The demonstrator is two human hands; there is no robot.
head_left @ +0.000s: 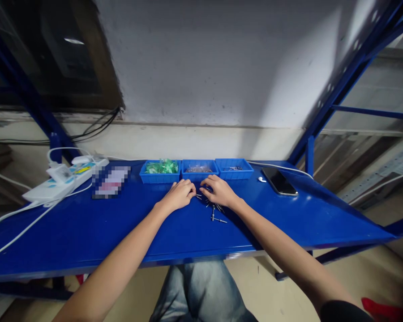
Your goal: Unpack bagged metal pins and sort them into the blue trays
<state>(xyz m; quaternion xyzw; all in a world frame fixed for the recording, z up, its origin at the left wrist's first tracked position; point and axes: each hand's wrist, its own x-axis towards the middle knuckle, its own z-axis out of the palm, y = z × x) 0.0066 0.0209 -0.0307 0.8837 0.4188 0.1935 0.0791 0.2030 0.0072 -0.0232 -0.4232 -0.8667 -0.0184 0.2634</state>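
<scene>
My left hand (pixel 180 195) rests over the middle of the blue table, fingers bent together, with thin metal rivets (pixel 199 196) sticking out at the fingertips. Facing it, my right hand (pixel 220 191) arches over a small loose pile of rivets (pixel 218 206), its thumb and curled fingers apart, with nothing visible held between them. Part of the pile is hidden under that hand. A few rivets (pixel 219 219) lie nearer to me. Just behind the hands stand three blue bins: the left bin (pixel 159 179) has green plastic packets, the middle bin (pixel 199 175) clear small pieces, the right bin (pixel 243 174) metal rivets.
A phone (pixel 280 181) and a white earbud (pixel 262 180) lie to the right on the blue table (pixel 147 241). To the left are a pixelated flat item (pixel 112 182) and a white power strip (pixel 58 185) with trailing cables. Blue frame posts rise at both sides before a wall.
</scene>
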